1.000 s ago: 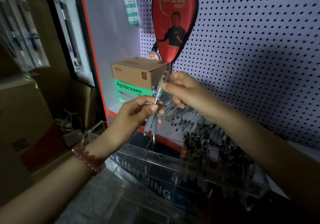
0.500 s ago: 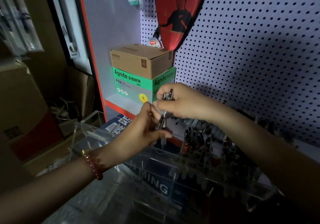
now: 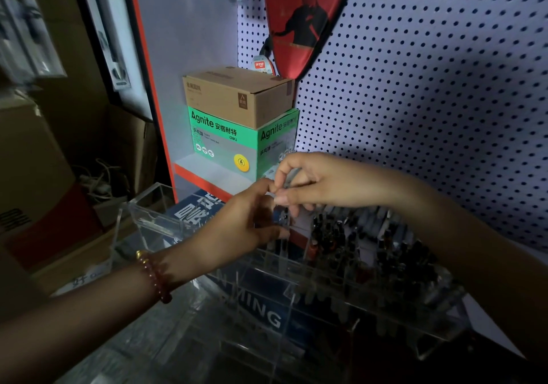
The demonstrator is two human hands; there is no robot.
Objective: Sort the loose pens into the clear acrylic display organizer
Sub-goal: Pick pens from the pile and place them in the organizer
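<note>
1. Reaching over the clear organizer (image 3: 299, 282), two bare hands met just above its back left compartments.
2. The right hand (image 3: 320, 182) was closed around a small bunch of pens (image 3: 292, 175), and the tops of the bunch showed above its knuckles.
3. The left hand (image 3: 246, 220) sat just below the right hand and touched it. Its thumb and fingers pinched the lower end of a dark pen (image 3: 281, 217), which pointed down into the organizer.
4. Many stored pens (image 3: 341, 235) stood packed upright in the organizer's right compartments. The dim light hid their colours.
5. A red beaded bracelet (image 3: 155, 277) circled the left wrist, in front of the organizer's left end.
6. Behind the organizer's left end, a brown cardboard box (image 3: 237, 96) sat on top of a green box (image 3: 222, 143).
7. A white pegboard (image 3: 430, 87) rose behind the organizer, and a red racket cover (image 3: 305, 18) hung on it high above.
</note>
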